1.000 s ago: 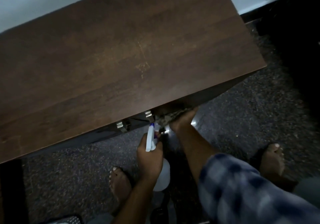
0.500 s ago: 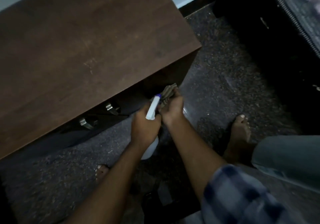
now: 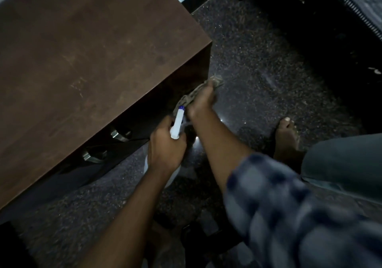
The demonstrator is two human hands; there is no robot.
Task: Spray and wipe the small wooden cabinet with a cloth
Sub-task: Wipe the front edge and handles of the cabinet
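From my feed, the small dark-brown wooden cabinet (image 3: 99, 77) fills the left half, its top cut off by the left and upper edges of the view. Its front face lies in deep shadow under the overhang; I can only pick out two metal drawer handles (image 3: 118, 135), and the lower one is half lost in the dark. The cabinet's right front corner ends just above the hands, and to its right the dark speckled stone floor (image 3: 268, 77) lies open up to a black piece of furniture (image 3: 310, 19) along the upper right edge.

My left hand (image 3: 165, 154) is wrapped closed around the neck of a white plastic spray bottle with a blue-tipped nozzle (image 3: 178, 123); the bottle's body is mostly hidden beneath the fist. The nozzle points up toward the cabinet's lower right corner. Just beside it, my right hand (image 3: 201, 100) presses a crumpled brownish cloth (image 3: 215, 81) against that corner, fingers closed over the fabric, most of which is covered by the hand. My blurred blue checked sleeve (image 3: 289, 205) blocks the lower right, and one bare foot (image 3: 286, 135) rests on the floor beyond it.
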